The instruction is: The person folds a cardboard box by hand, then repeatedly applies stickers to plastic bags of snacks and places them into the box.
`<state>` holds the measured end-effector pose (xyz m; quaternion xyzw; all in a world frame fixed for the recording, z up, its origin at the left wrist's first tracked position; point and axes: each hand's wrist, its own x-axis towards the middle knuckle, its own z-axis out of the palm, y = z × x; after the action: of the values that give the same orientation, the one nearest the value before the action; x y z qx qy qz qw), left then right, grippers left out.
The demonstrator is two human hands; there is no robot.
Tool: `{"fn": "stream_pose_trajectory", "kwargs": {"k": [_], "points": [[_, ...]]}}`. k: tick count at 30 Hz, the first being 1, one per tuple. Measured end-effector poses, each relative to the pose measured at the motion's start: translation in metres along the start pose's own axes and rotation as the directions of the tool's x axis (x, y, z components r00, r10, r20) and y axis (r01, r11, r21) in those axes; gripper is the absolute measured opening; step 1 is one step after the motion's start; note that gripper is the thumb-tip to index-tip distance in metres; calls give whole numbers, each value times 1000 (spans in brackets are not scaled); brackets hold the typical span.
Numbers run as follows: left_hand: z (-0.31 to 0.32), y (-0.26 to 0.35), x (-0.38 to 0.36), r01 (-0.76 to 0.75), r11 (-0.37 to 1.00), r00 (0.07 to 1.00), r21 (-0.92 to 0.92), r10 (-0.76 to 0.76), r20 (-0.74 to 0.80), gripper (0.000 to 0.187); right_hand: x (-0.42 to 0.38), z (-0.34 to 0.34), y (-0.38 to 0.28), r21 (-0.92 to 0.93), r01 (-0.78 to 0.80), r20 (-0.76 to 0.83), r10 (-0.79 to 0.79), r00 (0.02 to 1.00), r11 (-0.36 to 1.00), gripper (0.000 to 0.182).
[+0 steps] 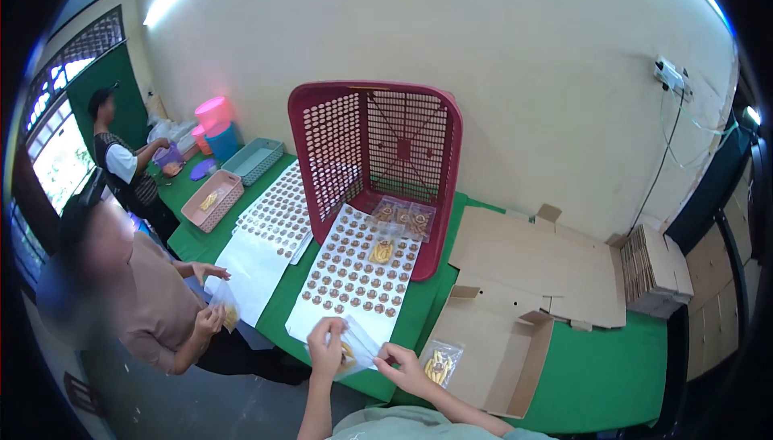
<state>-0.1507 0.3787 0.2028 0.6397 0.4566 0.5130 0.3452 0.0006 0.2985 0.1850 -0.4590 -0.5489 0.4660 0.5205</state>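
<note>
My left hand (325, 348) is closed on the side of a clear plastic bag (361, 342) with yellow snack pieces low inside it. The fingers of my right hand (404, 367) pinch the bag's opposite edge. Just beyond them lies a white sheet of round brown stickers (354, 275), partly inside a dark red basket (456, 190) tipped on its side. A filled bag of yellow snacks (382, 252) rests on the sheet, and several bags of brown snacks (407, 218) lie behind it. Another yellow snack bag (441, 363) sits in an open cardboard box (491, 359), right of my hand.
At left, a co-worker (157, 303) holds a snack bag beside more sticker sheets (278, 210). Another person (121, 158) stands farther back near a pink basket (211, 198), a grey-green basket (254, 160) and buckets. Folded cartons (656, 267) stand at right on the green table (596, 375).
</note>
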Motion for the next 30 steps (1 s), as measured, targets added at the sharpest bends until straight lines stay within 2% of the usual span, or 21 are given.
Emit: {"fn": "stream_pose_trajectory", "kwargs": {"k": [2,4,6,8,11,13,14,15,16,18,19,21,22,24,25,27,30], "points": [[13,13,-12,-12,998,997,-58,16,76,18,-14,-18,9,101,-109,-60,115,992,989,11],[25,22,-28,-111,992,983,66,100,156,35,-27,-37,15,268,-231,-139,275,951,935,11],[42,19,-46,-203,974,943,97,168,286,47,-41,-55,24,261,-240,-226,301,926,935,11],[62,30,-64,-144,989,893,39,113,435,50,-53,-68,30,284,-246,-279,325,903,927,11],[92,36,-87,18,999,868,28,-29,495,42,-70,-78,21,340,-230,-285,333,899,912,9],[104,32,-91,-86,996,872,17,67,484,33,-77,-83,14,362,-204,-275,313,909,910,8],[109,33,-93,-141,990,869,13,117,481,30,-80,-85,12,241,-151,-321,225,920,959,9],[112,45,-92,-147,989,908,-6,137,396,20,-81,-87,8,114,-94,-357,130,925,989,10],[114,47,-93,-133,991,920,17,117,374,19,-81,-90,3,-16,-32,-382,23,924,999,13],[115,48,-93,-104,992,941,65,77,330,16,-82,-96,-22,-237,-36,-477,-84,875,971,18],[115,48,-94,-158,985,933,75,124,339,15,-80,-98,-33,-338,-49,-515,-141,845,940,21],[115,51,-97,-258,961,908,95,208,364,13,-76,-113,-41,-620,37,-320,-296,900,784,20],[117,52,-102,-261,961,911,87,216,350,12,-76,-119,-43,-735,90,-207,-349,914,673,20],[123,53,-113,-265,962,916,67,230,328,11,-79,-124,-40,-702,157,-44,-263,964,695,14],[124,57,-120,-129,987,955,91,99,279,11,-82,-125,-37,-681,186,38,-219,975,708,12],[124,66,-132,144,983,972,116,-162,169,13,-90,-114,-29,-568,160,-19,-207,978,807,14],[124,82,-124,-181,942,982,284,188,2,17,-98,-104,-35,-413,127,-70,-171,983,902,19]]}}
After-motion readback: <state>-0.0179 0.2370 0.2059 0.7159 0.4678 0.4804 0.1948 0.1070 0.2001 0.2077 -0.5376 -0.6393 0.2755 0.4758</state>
